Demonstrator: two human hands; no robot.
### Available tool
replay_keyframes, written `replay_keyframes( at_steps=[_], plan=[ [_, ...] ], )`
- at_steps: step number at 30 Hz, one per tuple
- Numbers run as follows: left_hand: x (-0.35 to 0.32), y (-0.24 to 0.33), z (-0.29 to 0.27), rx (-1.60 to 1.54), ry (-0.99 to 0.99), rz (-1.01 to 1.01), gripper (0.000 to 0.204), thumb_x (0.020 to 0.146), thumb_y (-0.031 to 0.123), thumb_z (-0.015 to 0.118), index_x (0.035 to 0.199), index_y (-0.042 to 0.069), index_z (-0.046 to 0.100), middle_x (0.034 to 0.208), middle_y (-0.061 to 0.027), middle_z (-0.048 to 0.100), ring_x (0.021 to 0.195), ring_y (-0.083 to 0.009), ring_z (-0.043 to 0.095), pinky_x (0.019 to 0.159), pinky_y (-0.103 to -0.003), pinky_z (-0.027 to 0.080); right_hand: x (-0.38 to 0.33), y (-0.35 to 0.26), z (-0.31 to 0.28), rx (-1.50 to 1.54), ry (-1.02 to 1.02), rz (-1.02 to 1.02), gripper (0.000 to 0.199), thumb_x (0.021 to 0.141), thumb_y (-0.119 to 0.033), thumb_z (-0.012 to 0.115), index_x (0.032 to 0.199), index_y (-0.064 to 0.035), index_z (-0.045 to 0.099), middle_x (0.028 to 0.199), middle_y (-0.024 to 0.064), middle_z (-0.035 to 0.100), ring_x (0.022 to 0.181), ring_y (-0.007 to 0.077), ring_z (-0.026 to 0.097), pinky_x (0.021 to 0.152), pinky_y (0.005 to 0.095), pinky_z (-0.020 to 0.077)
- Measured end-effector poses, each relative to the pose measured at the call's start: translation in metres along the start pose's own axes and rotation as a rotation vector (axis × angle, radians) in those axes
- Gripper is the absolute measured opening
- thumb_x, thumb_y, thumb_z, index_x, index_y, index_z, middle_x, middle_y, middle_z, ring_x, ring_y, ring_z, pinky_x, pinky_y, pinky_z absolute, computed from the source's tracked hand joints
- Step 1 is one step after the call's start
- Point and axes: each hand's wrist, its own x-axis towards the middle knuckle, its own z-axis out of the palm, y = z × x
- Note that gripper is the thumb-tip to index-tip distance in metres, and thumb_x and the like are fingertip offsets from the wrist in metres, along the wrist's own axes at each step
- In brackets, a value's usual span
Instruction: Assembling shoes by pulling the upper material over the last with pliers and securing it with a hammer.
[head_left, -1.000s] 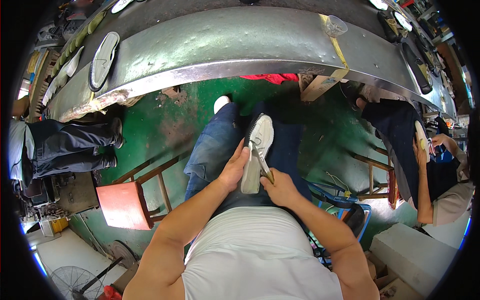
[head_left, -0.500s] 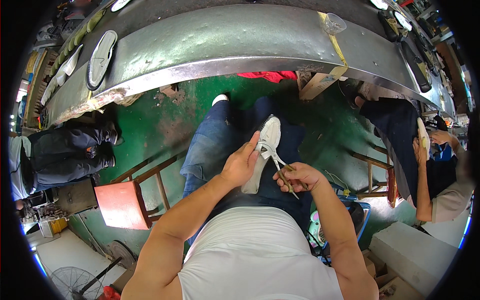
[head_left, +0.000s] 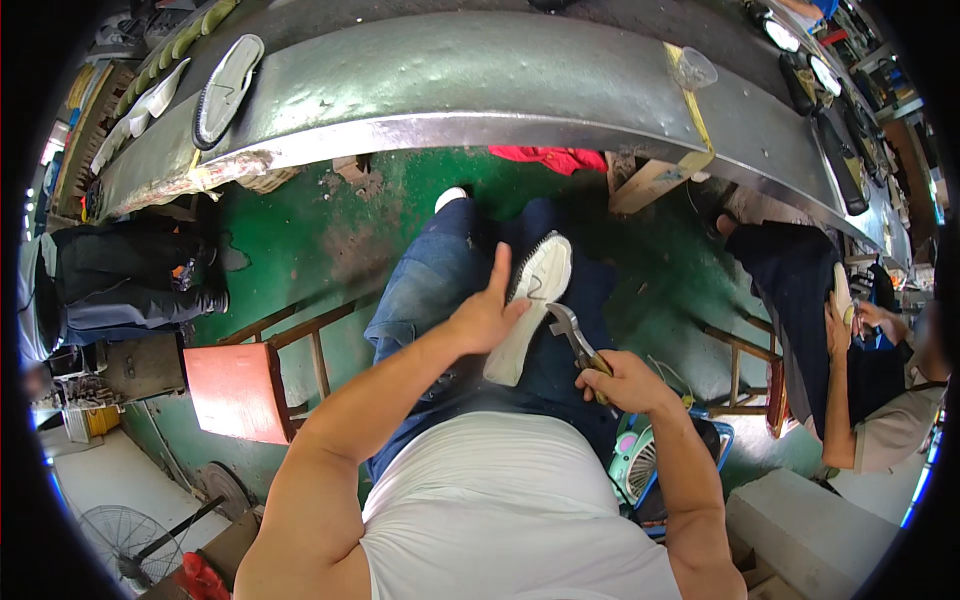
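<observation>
A pale shoe [head_left: 546, 278] lies sole side up across my lap, its long light rear part [head_left: 512, 352] pointing toward me. Dark stitching or teeth run round its toe edge, and a dark curved mark shows on the sole. My left hand [head_left: 482, 318] holds it from the left side; one digit stretches up beside the toe, another tip rests on the sole. The remaining fingers are hidden. In my right hand [head_left: 622, 382] are metal pliers [head_left: 572, 330] with brownish handles, their curved head just right of the shoe and seemingly apart from it.
A metal-topped bench [head_left: 430, 80] crosses ahead, bearing a shoe sole [head_left: 228, 90] at left and a clear cup [head_left: 694, 68] at right. A red-topped stool [head_left: 235, 390] stands left. At right, a person [head_left: 850, 350] holds a pale shoe. A small green fan [head_left: 632, 465] sits near my right arm.
The pliers have come off the shoe and swung right, their handles closer together. My left hand has shifted its grip, one digit now raised. The view has shifted slightly.
</observation>
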Motion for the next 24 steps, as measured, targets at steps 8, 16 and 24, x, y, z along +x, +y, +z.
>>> replay_keyframes(
  at_steps=[8, 16, 24],
  plan=[
    [0.013, 0.021, -0.032, -0.494, -0.353, -0.253, 0.059, 0.095, 0.035, 0.066, 0.141, 0.008, 0.041, 0.105, -0.0055, 0.062, 0.086, -0.0141, 0.057, 0.06, -0.031, 0.049, -0.004, -0.012, 0.037, -1.027, 0.111, -0.361, 0.033, 0.092, -0.02, 0.062, 0.117, 0.0018, 0.059, 0.101, 0.0205, 0.068, 0.091, 0.039, 0.067, 0.076, 0.0472, 0.053],
    [0.008, -0.009, -0.001, -0.311, -0.138, -0.02, 0.056, 0.099, 0.032, 0.061, 0.143, 0.005, 0.039, 0.122, -0.0137, 0.063, 0.109, -0.0241, 0.061, 0.092, -0.036, 0.05, -0.019, 0.004, 0.041, -0.96, 0.137, -0.331, 0.04, 0.094, -0.032, 0.062, 0.12, -0.0012, 0.059, 0.102, 0.0207, 0.067, 0.093, 0.0387, 0.067, 0.079, 0.0454, 0.0534],
    [-0.045, -0.029, 0.036, -0.648, -0.302, 0.036, 0.089, 0.1, 0.026, 0.053, 0.157, 0.007, -0.013, 0.16, -0.0272, 0.014, 0.15, -0.0363, 0.014, 0.121, -0.038, 0.013, -0.004, 0.008, -0.009, -0.37, -0.214, 0.088, 0.045, 0.102, -0.041, 0.05, 0.103, 0.0004, 0.068, 0.083, 0.0074, 0.069, 0.073, 0.0158, 0.064, 0.064, 0.0303, 0.0515]
  ],
)
